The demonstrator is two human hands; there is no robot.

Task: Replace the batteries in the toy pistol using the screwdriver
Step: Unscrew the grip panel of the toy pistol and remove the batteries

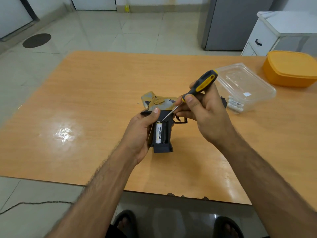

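Currently my left hand (142, 129) grips the toy pistol (162, 133); the battery (158, 133) lies lengthwise in its grip. My right hand (204, 110) clamps the screwdriver (197, 90), tip at the battery's far end.

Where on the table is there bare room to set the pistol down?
The left half of the table, left of the pistol and the small screw, is bare, as is the near edge. The right is crowded: clear box, batteries, orange box.

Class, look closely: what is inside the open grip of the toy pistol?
One white battery lies in the toy pistol grip; the slot beside it looks empty. The left hand covers the grip's left side.
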